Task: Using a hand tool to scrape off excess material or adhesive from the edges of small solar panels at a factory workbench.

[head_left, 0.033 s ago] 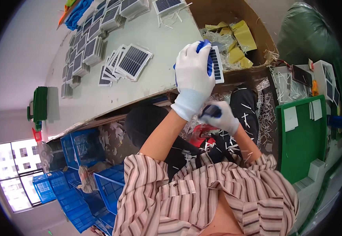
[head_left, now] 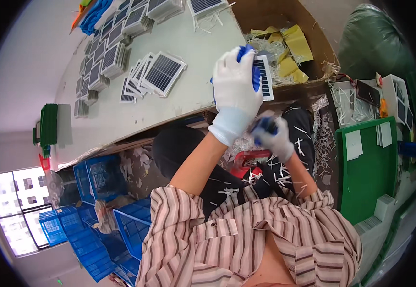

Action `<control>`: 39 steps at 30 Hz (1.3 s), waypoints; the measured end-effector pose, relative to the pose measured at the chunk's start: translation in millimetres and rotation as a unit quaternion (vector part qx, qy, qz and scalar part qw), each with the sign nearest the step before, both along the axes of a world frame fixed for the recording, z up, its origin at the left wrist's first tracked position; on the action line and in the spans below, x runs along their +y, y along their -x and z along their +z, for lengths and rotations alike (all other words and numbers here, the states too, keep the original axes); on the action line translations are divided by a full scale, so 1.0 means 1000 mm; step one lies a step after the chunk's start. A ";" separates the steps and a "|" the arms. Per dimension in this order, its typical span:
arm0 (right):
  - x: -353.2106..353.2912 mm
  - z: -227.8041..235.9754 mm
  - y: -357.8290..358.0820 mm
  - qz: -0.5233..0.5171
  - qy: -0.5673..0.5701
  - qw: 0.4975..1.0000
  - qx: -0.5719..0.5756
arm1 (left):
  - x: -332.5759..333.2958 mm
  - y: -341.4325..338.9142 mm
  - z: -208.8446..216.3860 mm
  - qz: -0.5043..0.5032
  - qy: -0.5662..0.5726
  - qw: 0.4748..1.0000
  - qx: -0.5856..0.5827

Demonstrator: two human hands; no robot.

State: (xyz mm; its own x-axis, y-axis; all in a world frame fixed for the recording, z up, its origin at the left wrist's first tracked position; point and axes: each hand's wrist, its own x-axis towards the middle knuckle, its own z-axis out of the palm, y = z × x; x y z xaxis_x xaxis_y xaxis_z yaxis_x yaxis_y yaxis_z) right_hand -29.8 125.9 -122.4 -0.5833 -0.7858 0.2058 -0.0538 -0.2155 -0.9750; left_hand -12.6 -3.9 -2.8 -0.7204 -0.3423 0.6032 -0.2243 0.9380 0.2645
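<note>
A white-framed solar panel [head_left: 266, 79] is upright at the table's edge, partly hidden behind my left hand [head_left: 236, 83]. That hand wears a white knit glove with blue coating, and its fingers are closed on the panel. Below it, over my lap, is my right hand [head_left: 275, 136] in a matching glove. Motion smears its fingers, so I cannot tell whether it holds anything. To the left, several loose panels [head_left: 164, 74] lie fanned out on the pale table [head_left: 193, 67].
Stacks of panels [head_left: 114, 60] stand along the table's far left. A cardboard box [head_left: 320, 52] at the right holds yellow pieces and white strips. A green tray [head_left: 368, 167] stands on my right, blue crates [head_left: 86, 244] lower left. White scraps [head_left: 320, 138] cover the floor.
My right hand has shifted a little to the right and up. My left hand and the panel stay almost where they were.
</note>
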 end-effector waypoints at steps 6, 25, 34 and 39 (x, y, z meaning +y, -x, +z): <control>-0.074 -0.010 0.017 -0.190 0.193 0.926 -0.264 | 0.006 0.002 0.005 0.046 0.027 0.997 -0.061; -0.022 0.012 0.047 -0.009 -0.002 0.999 -0.032 | -0.004 -0.003 0.003 -0.012 -0.040 0.999 -0.027; -0.028 0.014 0.002 -0.267 -0.049 0.956 0.108 | 0.002 -0.001 0.002 0.029 -0.012 0.999 -0.031; -0.089 -0.017 0.050 0.033 0.364 0.801 -0.473 | 0.005 0.003 0.002 0.017 -0.006 0.999 -0.039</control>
State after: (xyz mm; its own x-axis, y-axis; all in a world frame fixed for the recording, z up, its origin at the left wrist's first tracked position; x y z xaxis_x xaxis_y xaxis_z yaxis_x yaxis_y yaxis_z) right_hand -79.8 36.8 -139.6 -0.7104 -0.6945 0.1137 0.6713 -0.7172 -0.1868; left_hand -15.3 1.6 -0.9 -0.7528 -0.3737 0.5420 -0.2760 0.9266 0.2555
